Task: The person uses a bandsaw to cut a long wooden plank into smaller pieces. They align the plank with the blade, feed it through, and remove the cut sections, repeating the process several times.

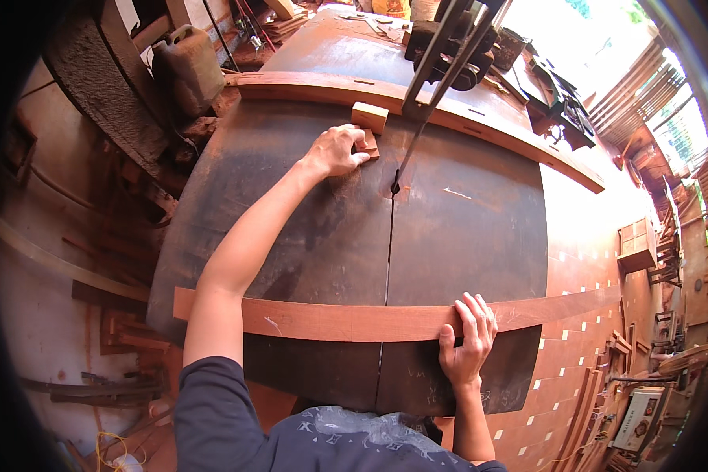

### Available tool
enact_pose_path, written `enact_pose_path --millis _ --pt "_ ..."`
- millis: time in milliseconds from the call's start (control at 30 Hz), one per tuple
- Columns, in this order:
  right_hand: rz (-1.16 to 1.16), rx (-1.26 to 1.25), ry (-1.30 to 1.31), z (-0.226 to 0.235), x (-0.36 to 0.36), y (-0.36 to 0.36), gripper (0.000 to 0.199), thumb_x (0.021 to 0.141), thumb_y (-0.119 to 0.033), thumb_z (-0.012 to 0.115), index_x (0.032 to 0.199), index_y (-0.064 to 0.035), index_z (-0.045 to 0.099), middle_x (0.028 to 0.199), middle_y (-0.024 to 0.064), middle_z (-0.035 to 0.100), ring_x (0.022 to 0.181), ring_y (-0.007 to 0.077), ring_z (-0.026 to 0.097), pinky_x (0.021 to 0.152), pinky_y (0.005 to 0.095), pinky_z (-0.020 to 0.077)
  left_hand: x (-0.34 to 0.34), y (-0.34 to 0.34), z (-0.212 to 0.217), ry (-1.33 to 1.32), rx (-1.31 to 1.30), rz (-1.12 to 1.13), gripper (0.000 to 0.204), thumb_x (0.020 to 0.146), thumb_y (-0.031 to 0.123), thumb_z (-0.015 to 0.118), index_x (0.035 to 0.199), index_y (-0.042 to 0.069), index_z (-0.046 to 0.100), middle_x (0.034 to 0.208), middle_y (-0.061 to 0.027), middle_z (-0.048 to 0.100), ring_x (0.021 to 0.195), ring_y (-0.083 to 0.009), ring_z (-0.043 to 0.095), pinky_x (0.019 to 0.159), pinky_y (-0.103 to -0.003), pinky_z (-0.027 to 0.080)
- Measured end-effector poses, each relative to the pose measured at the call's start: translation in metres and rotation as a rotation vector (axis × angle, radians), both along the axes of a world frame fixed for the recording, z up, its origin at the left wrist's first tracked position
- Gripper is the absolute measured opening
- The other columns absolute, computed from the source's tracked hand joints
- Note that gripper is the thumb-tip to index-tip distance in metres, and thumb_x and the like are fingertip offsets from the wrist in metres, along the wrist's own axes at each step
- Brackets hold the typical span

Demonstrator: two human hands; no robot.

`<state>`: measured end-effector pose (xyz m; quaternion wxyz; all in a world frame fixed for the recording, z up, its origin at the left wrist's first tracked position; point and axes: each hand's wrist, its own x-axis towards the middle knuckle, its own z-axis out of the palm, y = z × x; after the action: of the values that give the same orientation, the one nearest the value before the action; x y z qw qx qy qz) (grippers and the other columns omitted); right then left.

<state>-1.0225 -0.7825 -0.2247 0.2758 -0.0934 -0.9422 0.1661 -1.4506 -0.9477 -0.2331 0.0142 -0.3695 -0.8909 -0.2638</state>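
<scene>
My left hand [340, 151] reaches to the far part of a dark metal saw table [464, 244]. Its fingers and thumb are closed round a small reddish wood block [370, 145], partly hidden by the hand. Just beyond stands a paler wood block [369, 117], against a long wooden beam [307, 88] with slots in it. Across the near part of the table lies a long reddish wooden board [346, 322], passing under my left arm. My right hand [468, 340] grips this board right of the table's slit, fingers over its top and thumb to the left.
A thin upright saw blade [411, 151] runs down into the table between my hands, below a metal guide post [440, 59]. To the right spreads a brown surface [566, 338] with pale squares. A dusty jerrycan [189, 67] stands at the far left.
</scene>
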Motion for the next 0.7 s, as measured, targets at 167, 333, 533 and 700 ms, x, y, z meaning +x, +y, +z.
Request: enact_pose_path --millis 167,333,533,700 --pt "-0.014 0.024 0.042 -0.003 -0.004 0.000 0.042 0.099 -0.035 0.062 0.120 0.0001 0.072 0.129 0.0195 0.071 0.128 0.0404 0.063 0.113 0.0509 0.0405 -0.003 -0.010 -0.001 0.088 0.213 0.055 0.026 0.083 0.021 0.083 0.100 0.004 0.075 0.117 -0.0143 0.075 0.110 -0.0313 0.072 0.098 -0.041 0.057" --pt "-0.039 0.039 0.064 -0.005 -0.007 -0.003 0.044 0.101 -0.036 0.055 0.116 0.0017 0.073 0.125 0.0198 0.072 0.125 0.0413 0.064 0.112 0.0511 0.0418 0.014 -0.015 -0.001 -0.045 0.164 -0.355 0.036 0.076 0.017 0.083 0.107 -0.001 0.079 0.120 -0.0175 0.077 0.104 -0.0290 0.075 0.092 -0.037 0.060" --pt "-0.048 0.076 0.063 -0.009 -0.008 -0.003 0.044 0.102 -0.035 0.052 0.113 0.0030 0.072 0.123 0.0201 0.073 0.123 0.0417 0.064 0.111 0.0514 0.0425 0.006 -0.016 0.014 -0.019 -0.141 -0.062 0.029 0.076 0.021 0.080 0.098 0.003 0.081 0.101 -0.0193 0.077 0.098 -0.0349 0.075 0.090 -0.041 0.060" --pt "-0.064 0.086 0.081 -0.010 -0.009 -0.006 0.042 0.100 -0.033 0.054 0.115 0.0004 0.073 0.122 0.0197 0.073 0.121 0.0410 0.065 0.110 0.0518 0.0425 -0.004 -0.013 0.017 -0.151 0.073 -0.239 0.031 0.077 0.026 0.082 0.096 0.002 0.081 0.099 -0.0177 0.078 0.091 -0.0289 0.076 0.084 -0.037 0.060"
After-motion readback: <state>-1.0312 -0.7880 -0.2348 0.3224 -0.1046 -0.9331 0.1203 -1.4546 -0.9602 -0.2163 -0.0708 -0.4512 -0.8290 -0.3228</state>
